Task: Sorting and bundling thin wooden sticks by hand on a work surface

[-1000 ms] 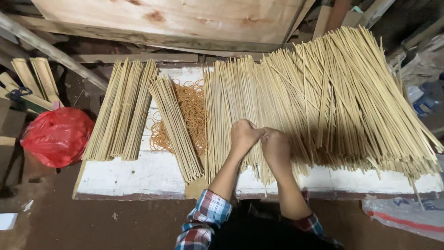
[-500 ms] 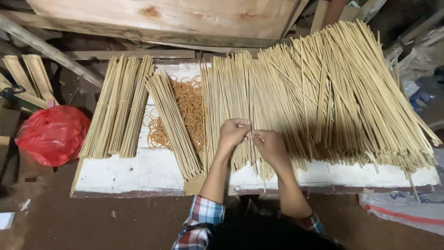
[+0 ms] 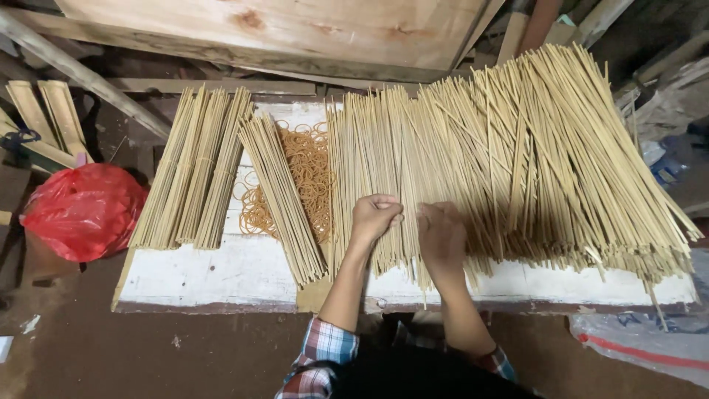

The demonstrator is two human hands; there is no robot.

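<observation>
Bamboo sticks (image 3: 517, 162) lie fanned across a white board (image 3: 221, 273) over a dirt floor. Left hand (image 3: 374, 218) curls closed on some sticks; right hand (image 3: 442, 235) rests on them, grip unclear. Red plastic bag (image 3: 81, 210) sits left.

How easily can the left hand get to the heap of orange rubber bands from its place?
Probably yes: the left hand rests on thin bamboo sticks beside the orange rubber bands, with nothing between.

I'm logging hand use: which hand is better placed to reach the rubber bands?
Left, likely. The left hand rests on the sticks right beside the rubber bands; the right hand lies farther away.
</observation>
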